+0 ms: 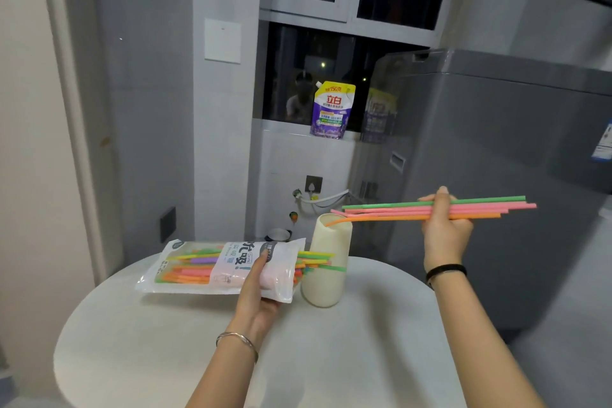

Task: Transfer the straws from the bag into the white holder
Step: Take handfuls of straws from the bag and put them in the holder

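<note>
My left hand point(256, 288) grips a clear printed bag point(198, 267) of coloured straws, held level just above the table. Several straw ends point(314, 257) stick out of the bag's right end, in front of the white holder point(328, 262). The tall holder stands upright on the table, right of the bag. My right hand point(445, 228) pinches a bundle of green, pink and orange straws point(390, 210) held level in the air. Their left tips reach over the holder's rim, and the bent orange tip dips into its mouth.
The round white table point(347, 348) fills the lower view. A grey washing machine point(503, 175) stands at the right, close to the table. A purple detergent pouch point(331, 111) sits on the window sill behind. A small metal bowl point(280, 234) lies behind the bag.
</note>
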Demonstrator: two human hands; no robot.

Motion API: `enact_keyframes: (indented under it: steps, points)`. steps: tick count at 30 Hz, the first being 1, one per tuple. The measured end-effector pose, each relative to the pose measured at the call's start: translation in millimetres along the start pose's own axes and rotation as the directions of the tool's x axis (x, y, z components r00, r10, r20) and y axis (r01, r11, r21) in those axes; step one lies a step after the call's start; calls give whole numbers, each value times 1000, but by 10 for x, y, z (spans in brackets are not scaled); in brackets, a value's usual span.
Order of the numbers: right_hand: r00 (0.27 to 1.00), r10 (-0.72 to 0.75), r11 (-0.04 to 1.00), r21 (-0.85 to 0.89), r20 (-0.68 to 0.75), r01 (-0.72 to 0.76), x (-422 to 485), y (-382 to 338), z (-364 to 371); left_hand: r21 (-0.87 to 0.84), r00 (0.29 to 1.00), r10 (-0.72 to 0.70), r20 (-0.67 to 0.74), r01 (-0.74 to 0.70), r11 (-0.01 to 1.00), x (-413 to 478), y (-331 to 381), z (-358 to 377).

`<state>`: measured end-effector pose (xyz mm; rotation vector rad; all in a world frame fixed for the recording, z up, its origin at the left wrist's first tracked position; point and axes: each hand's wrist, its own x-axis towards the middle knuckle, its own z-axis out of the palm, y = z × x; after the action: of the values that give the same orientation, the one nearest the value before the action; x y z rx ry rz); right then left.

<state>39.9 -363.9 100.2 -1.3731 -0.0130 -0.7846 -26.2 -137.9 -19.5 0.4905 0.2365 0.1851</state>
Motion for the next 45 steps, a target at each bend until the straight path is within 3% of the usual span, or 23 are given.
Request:
enact_keyframes:
  steps: [5, 10, 15, 21, 25, 28, 32, 34, 36, 38, 40, 42, 45]
  points:
    - [997, -75, 996, -58, -15, 74, 136, 1, 83, -24, 1000, -7, 14, 7, 1000, 15, -15, 5]
    - [985, -99, 980, -158, 143, 122, 135, 172, 356, -50, 1000, 18, 0, -18, 999, 60, 9, -35]
    - [933, 48, 948, -311, 356, 70, 127, 474, 657, -60, 999, 39, -24, -40, 997, 104, 37, -106]
    - [850, 251, 862, -506, 464, 22, 172, 799, 883, -49, 997, 72, -26, -73, 996, 143, 78, -117]
    - [814, 330, 865, -499, 478, -57, 162, 895, 968, -52, 998, 62, -12, -62, 997, 147, 88, -99]
    - [748, 435, 873, -437, 501, -215, 133, 905, 991, -47, 998, 55, -7, -56, 997, 142, 84, -102]
    - [713, 520, 851, -362, 471, -382, 91, 896, 964, -68, 998, 53, -17, -54, 996, 130, 103, -101]
    - [739, 492, 868, -324, 461, -375, 49, 858, 931, -78, 998, 52, -20, -53, 996, 121, 107, -95]
    - [815, 409, 911, -240, 410, -336, -25, 809, 893, -78, 999, 50, -17, -51, 996, 107, 115, -86]
    - [918, 282, 959, -118, 279, -259, -167, 744, 817, -70, 998, 53, -18, -54, 996, 90, 128, -67]
    - [971, 169, 985, 10, 169, -173, -417, 694, 713, -64, 997, 70, -17, -71, 995, 80, 141, -49]
    - [982, 116, 991, 45, 149, -124, -694, 678, 618, -54, 996, 88, -13, -88, 995, 58, 151, -44]
    - [915, 204, 979, -84, 347, -187, -966, 620, 596, -25, 996, 95, -1, -95, 995, 2, 145, -47]
